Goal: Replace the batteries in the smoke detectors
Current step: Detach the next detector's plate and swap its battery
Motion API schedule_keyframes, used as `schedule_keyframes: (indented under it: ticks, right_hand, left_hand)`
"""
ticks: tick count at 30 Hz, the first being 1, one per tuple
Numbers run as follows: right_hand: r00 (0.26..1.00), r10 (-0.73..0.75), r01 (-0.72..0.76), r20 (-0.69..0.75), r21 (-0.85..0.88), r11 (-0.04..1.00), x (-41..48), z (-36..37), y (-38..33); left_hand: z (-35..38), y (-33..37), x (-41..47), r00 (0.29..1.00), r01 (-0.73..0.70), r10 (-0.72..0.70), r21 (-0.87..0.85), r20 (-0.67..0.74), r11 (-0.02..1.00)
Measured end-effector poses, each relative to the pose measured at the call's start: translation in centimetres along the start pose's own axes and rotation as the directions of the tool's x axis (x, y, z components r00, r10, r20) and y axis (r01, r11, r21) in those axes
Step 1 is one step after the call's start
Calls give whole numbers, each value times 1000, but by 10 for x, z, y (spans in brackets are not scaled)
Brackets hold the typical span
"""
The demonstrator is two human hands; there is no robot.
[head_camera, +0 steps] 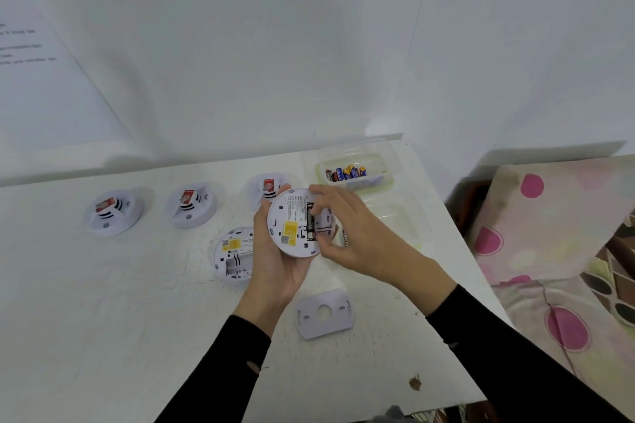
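Note:
My left hand (275, 261) holds a round white smoke detector (292, 223) back side up, above the white table. Its back carries a yellow label and an open compartment with a dark battery (310, 221) in it. My right hand (347, 233) rests its fingertips on that battery and on the detector's right rim. A second opened detector (232, 254) lies on the table left of my left hand, its compartment bare. A loose battery (345, 238) lies just behind my right hand. A clear box (388, 178) at the back holds several batteries (347, 172).
Three more detectors (111, 213) (192, 204) (269, 187) stand in a row at the back with red tags. A white mounting plate (324, 314) lies near my wrists. The table edge (481, 285) runs down the right, with a flowered cloth (556, 251) beyond. White wall behind.

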State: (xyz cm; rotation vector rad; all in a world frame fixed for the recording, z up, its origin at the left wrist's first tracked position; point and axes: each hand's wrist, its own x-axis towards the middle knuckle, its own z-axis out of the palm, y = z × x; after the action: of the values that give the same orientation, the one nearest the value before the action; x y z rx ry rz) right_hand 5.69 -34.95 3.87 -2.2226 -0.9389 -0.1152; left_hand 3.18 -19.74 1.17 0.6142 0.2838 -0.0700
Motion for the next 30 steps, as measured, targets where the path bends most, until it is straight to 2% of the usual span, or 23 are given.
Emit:
schedule_keyframes:
  ticks: [3, 7, 14, 20, 23, 25, 26, 28, 30]
  right_hand:
    - [999, -15, 18, 41, -74, 997, 3, -2, 1]
    - [996, -87, 85, -5, -158, 984, 7, -3, 1]
    - [994, -100, 94, -47, -130, 987, 5, 6, 1]
    - [952, -307, 302, 17, -226, 926, -7, 15, 17]
    - [936, -349, 329, -42, -248, 911, -14, 14, 19]
    - [946, -249, 236, -206, -88, 968, -16, 10, 9]
    - [942, -116, 140, -315, 57, 988, -15, 6, 5]
    - [863, 210, -49, -460, 338, 940, -10, -6, 4]
    - [749, 497, -248, -439, 509, 824, -6, -16, 23]
  left_hand:
    - [0, -1, -2, 1000, 6, -6, -3, -9, 1000]
    - [5, -2, -2, 1000, -15, 15, 14, 13, 1000]
    - [3, 0, 1, 1000, 9, -8, -23, 19, 1000]
    - [1, 6, 2, 999, 27, -29, -98, -20, 995]
    - [1, 7, 3, 999, 28, -30, -102, -16, 994]
    - [1, 5, 4, 1000, 13, -12, -88, 5, 996]
    - [1, 4, 5, 1000, 1, 1, -90, 14, 996]
    - [0, 4, 5, 1000, 11, -7, -126, 29, 992]
    - [-2, 3, 4, 999, 34, -29, -150, 34, 988]
